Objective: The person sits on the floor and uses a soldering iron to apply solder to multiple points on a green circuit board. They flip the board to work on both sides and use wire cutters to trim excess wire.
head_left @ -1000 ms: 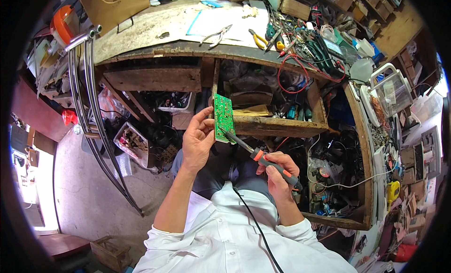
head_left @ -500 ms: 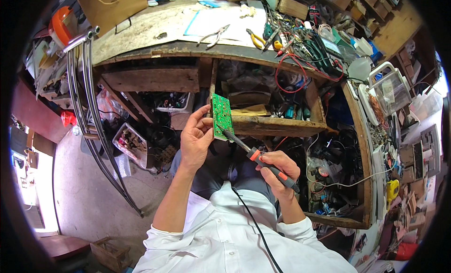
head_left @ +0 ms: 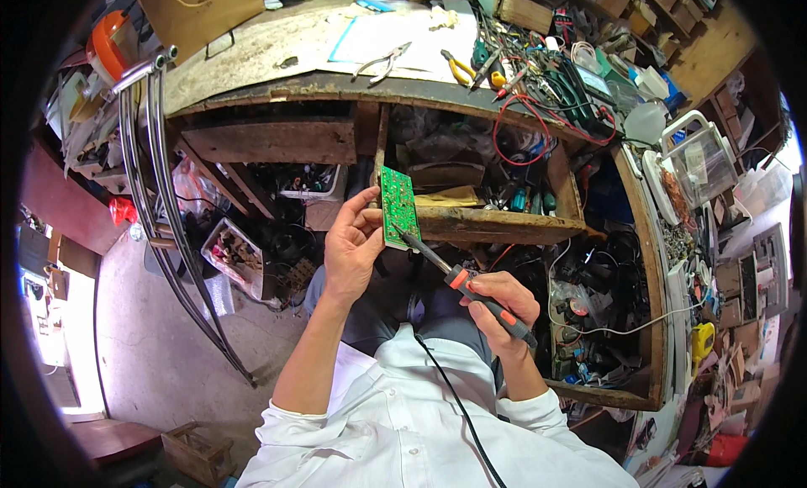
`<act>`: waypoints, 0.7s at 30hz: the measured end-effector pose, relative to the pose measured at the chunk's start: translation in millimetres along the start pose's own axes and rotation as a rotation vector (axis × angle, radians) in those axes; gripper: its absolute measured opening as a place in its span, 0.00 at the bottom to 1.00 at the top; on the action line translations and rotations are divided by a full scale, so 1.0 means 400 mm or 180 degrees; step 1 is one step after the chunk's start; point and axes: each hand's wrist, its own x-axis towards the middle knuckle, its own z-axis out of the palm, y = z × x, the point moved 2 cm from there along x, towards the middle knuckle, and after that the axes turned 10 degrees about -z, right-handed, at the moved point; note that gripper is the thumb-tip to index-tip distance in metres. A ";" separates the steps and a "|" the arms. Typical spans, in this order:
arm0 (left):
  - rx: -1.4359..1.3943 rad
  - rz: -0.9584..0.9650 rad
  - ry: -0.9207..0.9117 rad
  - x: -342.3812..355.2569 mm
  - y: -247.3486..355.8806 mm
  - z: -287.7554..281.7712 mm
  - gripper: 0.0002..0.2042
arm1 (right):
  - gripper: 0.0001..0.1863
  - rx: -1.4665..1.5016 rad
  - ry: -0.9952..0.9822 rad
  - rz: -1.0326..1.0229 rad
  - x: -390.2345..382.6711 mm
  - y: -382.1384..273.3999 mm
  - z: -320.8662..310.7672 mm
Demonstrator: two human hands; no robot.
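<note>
A green circuit board (head_left: 398,204) is held up tilted in front of the open drawer, gripped along its left edge by my left hand (head_left: 351,251). The board's speckled solder side shows. My right hand (head_left: 502,310) is closed round the grey and orange handle of a soldering iron (head_left: 439,263). From the handle the iron's metal barrel slants up and left, its thin dark tip at the lower part of the board. Whether the tip touches the surface is too small to tell.
Behind the board is a workbench with an open wooden drawer (head_left: 496,223) of mixed items. On the bench lie pliers (head_left: 382,65), yellow-handled pliers (head_left: 458,70) and a red test lead (head_left: 498,126). Bent metal tubes (head_left: 172,202) stand at left. A black cable (head_left: 454,387) crosses my shirt.
The board and the soldering iron have shifted very slightly to the right. Both hands keep the same hold, and the iron's tip stays at the board's lower part.
</note>
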 end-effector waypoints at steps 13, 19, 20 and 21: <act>0.0043 -0.0040 0.0075 -0.001 0.009 0.008 0.28 | 0.16 -0.0288 -0.0217 -0.0055 0.037 -0.020 -0.007; 0.0040 -0.0019 0.0147 -0.001 0.005 0.009 0.28 | 0.15 -0.0522 -0.0319 -0.0201 0.038 -0.030 -0.003; 0.0030 -0.0032 0.0162 -0.001 0.005 0.010 0.28 | 0.15 -0.0530 -0.0313 -0.0205 0.041 -0.033 -0.001; 0.0018 -0.0042 0.0176 -0.001 0.006 0.011 0.28 | 0.15 -0.0534 -0.0337 -0.0196 0.043 -0.035 -0.002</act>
